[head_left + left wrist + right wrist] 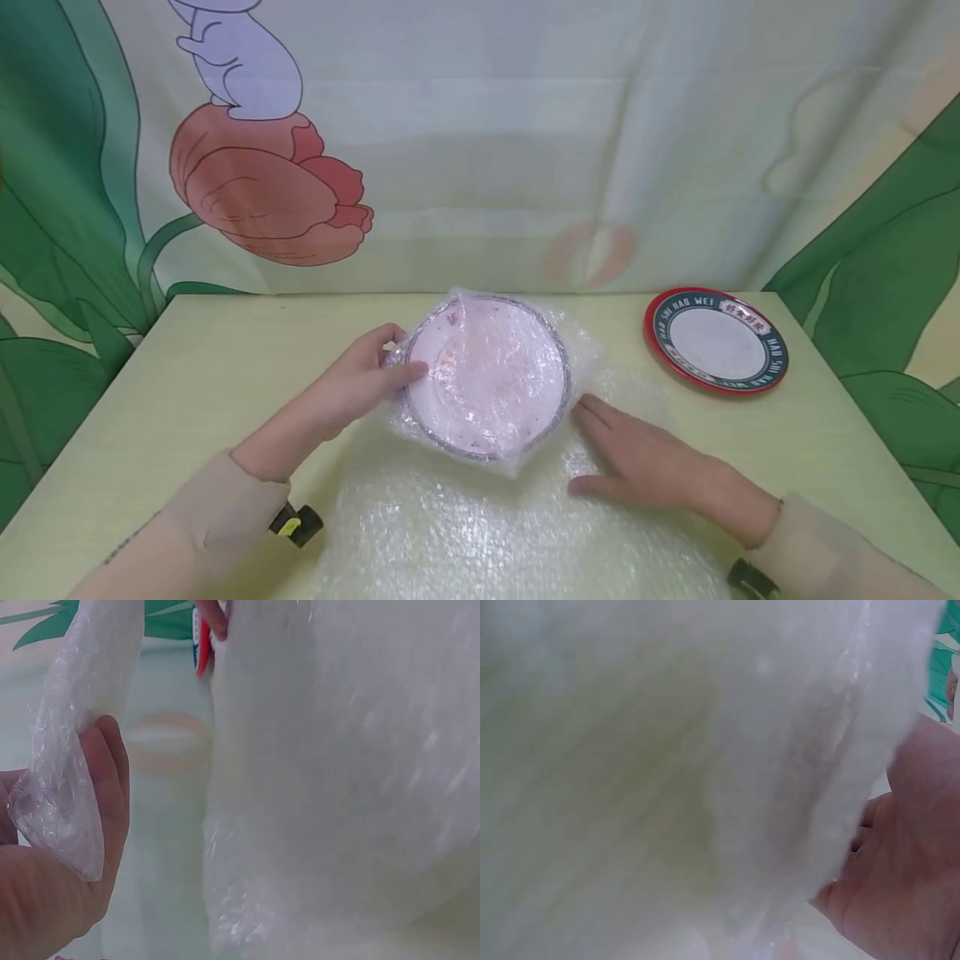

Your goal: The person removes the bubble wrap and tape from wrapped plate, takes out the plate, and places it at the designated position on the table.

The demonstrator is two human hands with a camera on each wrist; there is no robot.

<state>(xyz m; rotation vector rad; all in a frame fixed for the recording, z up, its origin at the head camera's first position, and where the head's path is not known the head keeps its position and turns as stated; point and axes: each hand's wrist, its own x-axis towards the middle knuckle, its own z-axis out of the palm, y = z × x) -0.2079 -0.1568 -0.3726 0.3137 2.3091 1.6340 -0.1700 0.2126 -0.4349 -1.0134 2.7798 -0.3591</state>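
Note:
My left hand (356,379) grips the left edge of a round white plate (487,375) wrapped in clear bubble wrap, thumb on its face. The plate has a dark rim line and small reddish marks, and it is tilted up off the table. Seen from the left wrist, the fingers (109,765) curl round the wrapped edge. A loose sheet of bubble wrap (465,533) spreads over the front of the table. Over its right part lies my right hand (645,458), fingers straight, fingertips close to the plate's right edge; whether they touch the wrap cannot be told.
A plate (716,342) with a red edge and a dark green lettered band lies at the table's back right. Behind the pale yellow table (225,358) hangs a printed curtain (480,150) with leaves, a flower and an animal figure.

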